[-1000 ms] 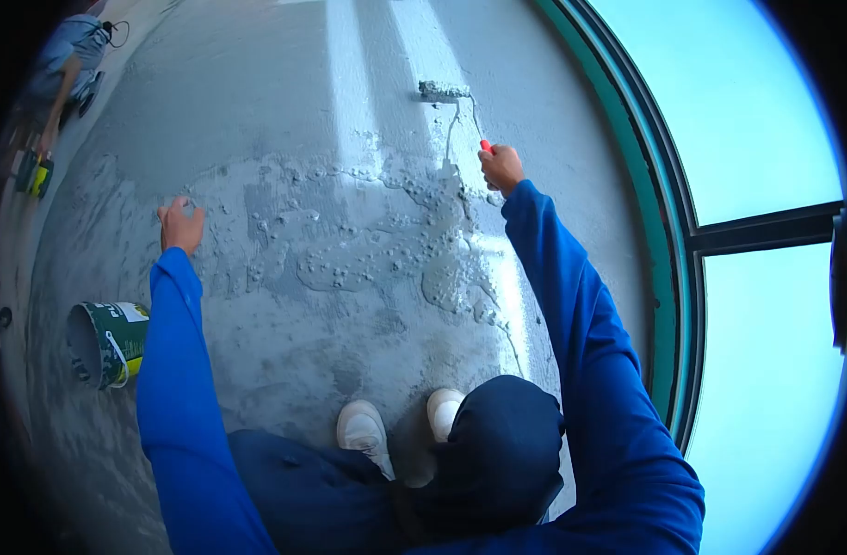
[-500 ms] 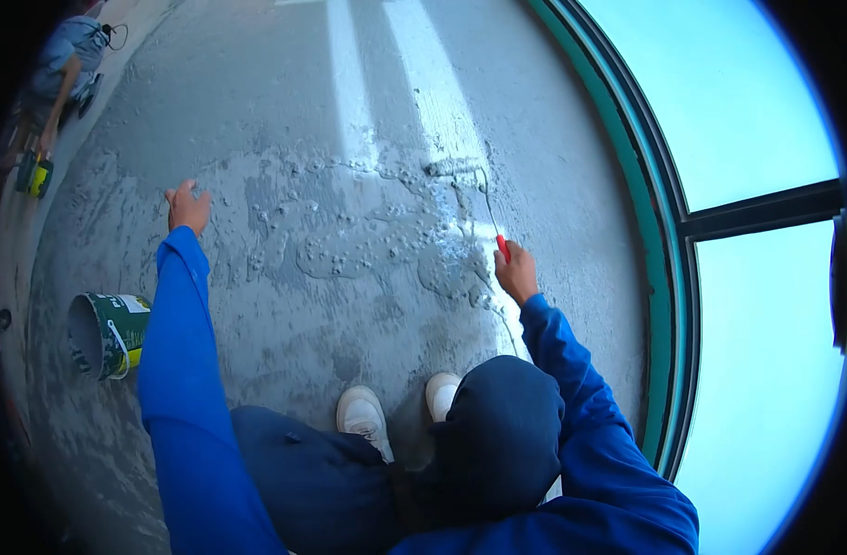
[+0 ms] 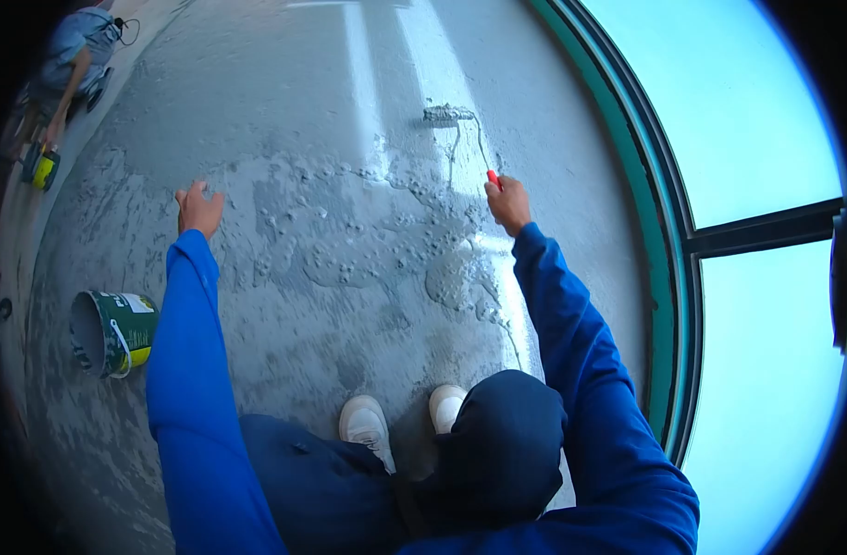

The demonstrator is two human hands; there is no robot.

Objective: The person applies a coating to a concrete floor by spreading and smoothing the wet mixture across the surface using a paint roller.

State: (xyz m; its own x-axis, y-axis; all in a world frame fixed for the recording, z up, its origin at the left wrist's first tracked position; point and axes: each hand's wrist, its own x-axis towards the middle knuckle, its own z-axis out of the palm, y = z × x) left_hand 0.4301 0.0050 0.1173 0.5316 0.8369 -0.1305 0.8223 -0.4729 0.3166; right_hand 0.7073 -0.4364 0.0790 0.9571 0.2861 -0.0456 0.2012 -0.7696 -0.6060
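My right hand (image 3: pixel 508 204) is closed round the red handle (image 3: pixel 494 179) of a paint roller. The roller head (image 3: pixel 447 114), coated in grey material, lies against the floor farther ahead, over a bright light patch. Lumpy wet grey coating (image 3: pixel 368 254) spreads across the floor between my two hands. My left hand (image 3: pixel 199 209) hangs over the floor on the left, fingers apart and curved, holding nothing. Below it and to the left, a green and yellow bucket (image 3: pixel 138 326) lies tipped, its mouth facing left.
Another person (image 3: pixel 75 55) bends at the upper left, a hand by a yellow and black tool (image 3: pixel 44 169). A teal-edged window frame (image 3: pixel 668 277) curves along the right side. My white shoes (image 3: pixel 365 425) stand on the floor at bottom centre.
The roller and my right hand came back toward me half a second ago and are now farther forward again. My left hand has shifted slightly right.
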